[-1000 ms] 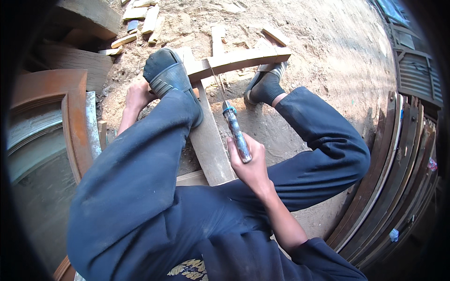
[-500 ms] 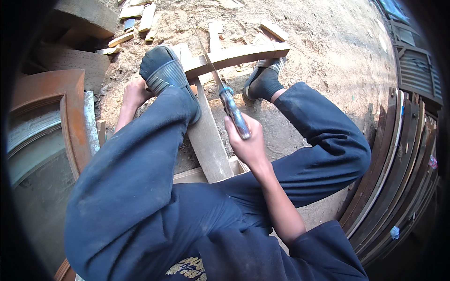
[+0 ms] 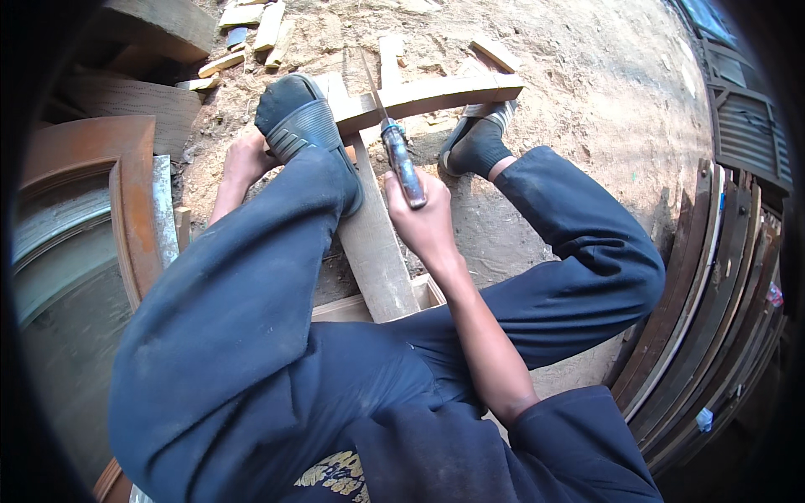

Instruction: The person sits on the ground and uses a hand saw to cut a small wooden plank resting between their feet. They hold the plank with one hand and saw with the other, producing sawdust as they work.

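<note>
My right hand (image 3: 423, 214) is closed round the mottled dark handle of a handsaw (image 3: 401, 163). The saw's thin blade slants up and away, lying across a curved piece of wood (image 3: 444, 95) near its left part. My left sandalled foot (image 3: 306, 126) presses on the wood's left end, and my right foot (image 3: 478, 151) is by its other end. Underneath runs a pale plank (image 3: 375, 260), reaching back between my legs. My left hand (image 3: 245, 159) is curled at the outer side of the left foot; its fingertips and whatever they grip are hidden there.
Wood offcuts (image 3: 268, 25) lie scattered on the dirt ground ahead. A brown wooden frame (image 3: 134, 193) and large timber blocks (image 3: 126, 109) stand at the left. Long dark boards (image 3: 688, 277) are stacked along the right. A wooden box edge (image 3: 344, 310) shows below the plank.
My right hand has drawn the saw back toward me and slightly left, its blade still across the curved wood. The left hand and both feet stay in place.
</note>
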Tool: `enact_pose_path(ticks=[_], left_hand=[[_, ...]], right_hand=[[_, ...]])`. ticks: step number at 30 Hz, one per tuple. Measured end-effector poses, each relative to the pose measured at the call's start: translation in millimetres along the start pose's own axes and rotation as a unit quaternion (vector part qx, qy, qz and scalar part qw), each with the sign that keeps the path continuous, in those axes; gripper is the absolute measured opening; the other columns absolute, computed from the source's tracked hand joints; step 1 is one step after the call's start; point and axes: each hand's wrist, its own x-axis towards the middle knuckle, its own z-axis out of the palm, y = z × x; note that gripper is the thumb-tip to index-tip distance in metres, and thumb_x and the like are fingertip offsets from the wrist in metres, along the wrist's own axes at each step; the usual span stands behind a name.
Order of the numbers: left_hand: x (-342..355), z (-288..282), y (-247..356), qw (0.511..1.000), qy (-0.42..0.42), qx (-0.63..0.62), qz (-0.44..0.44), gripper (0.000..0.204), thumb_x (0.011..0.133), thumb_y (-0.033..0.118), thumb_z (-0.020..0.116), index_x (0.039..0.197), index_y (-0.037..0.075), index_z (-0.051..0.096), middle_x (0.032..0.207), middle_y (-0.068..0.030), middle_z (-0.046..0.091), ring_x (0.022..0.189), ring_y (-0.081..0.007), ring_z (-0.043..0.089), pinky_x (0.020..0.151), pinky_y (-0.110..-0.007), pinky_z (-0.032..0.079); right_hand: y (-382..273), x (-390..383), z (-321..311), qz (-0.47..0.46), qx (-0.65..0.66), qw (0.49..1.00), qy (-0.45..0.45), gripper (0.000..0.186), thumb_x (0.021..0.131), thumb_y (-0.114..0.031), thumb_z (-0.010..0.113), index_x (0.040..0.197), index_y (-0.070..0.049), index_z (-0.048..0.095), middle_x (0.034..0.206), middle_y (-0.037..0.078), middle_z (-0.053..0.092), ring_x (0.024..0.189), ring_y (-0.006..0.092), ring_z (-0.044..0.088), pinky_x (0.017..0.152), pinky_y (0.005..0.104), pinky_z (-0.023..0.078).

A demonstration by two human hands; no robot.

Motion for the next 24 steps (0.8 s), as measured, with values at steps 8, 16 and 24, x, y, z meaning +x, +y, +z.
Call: enact_pose_path(ticks=[8, 16, 24], left_hand=[[4.0, 29.1, -28.2, 0.998, -0.013, -0.027, -0.063, 0.045, 0.063, 0.031, 0.086, 0.097, 0.007, 0.067, 0.100, -0.0196, 0.065, 0.093, -0.0375, 0.064, 0.081, -0.046, 0.053], [-0.2, 27.8, -25.3, 0.998, 0.034, -0.044, -0.023, 0.041, 0.065, 0.029, 0.085, 0.095, 0.007, 0.068, 0.097, -0.0178, 0.066, 0.095, -0.0367, 0.063, 0.082, -0.045, 0.053], [2.9, 30.6, -18.1, 0.998, -0.005, -0.045, -0.042, 0.043, 0.066, 0.032, 0.085, 0.097, 0.008, 0.069, 0.090, -0.0180, 0.068, 0.086, -0.0356, 0.067, 0.078, -0.045, 0.054]], right_hand=[[-7.9, -60.3, -28.4, 0.013, -0.039, 0.999, -0.016, 0.025, 0.089, -0.012, 0.061, 0.069, 0.001, 0.054, 0.054, 0.011, 0.049, 0.047, 0.0151, 0.047, 0.051, 0.0358, 0.040], [-6.6, -24.0, -10.7, 0.006, -0.007, 1.000, -0.016, 0.025, 0.090, -0.012, 0.061, 0.070, 0.001, 0.053, 0.055, 0.008, 0.048, 0.051, 0.0121, 0.042, 0.050, 0.0337, 0.038], [-5.6, -10.9, -14.4, 0.006, 0.012, 1.000, -0.003, 0.028, 0.092, -0.012, 0.060, 0.069, -0.001, 0.051, 0.056, -0.003, 0.041, 0.056, 0.0042, 0.036, 0.048, 0.0285, 0.031]])
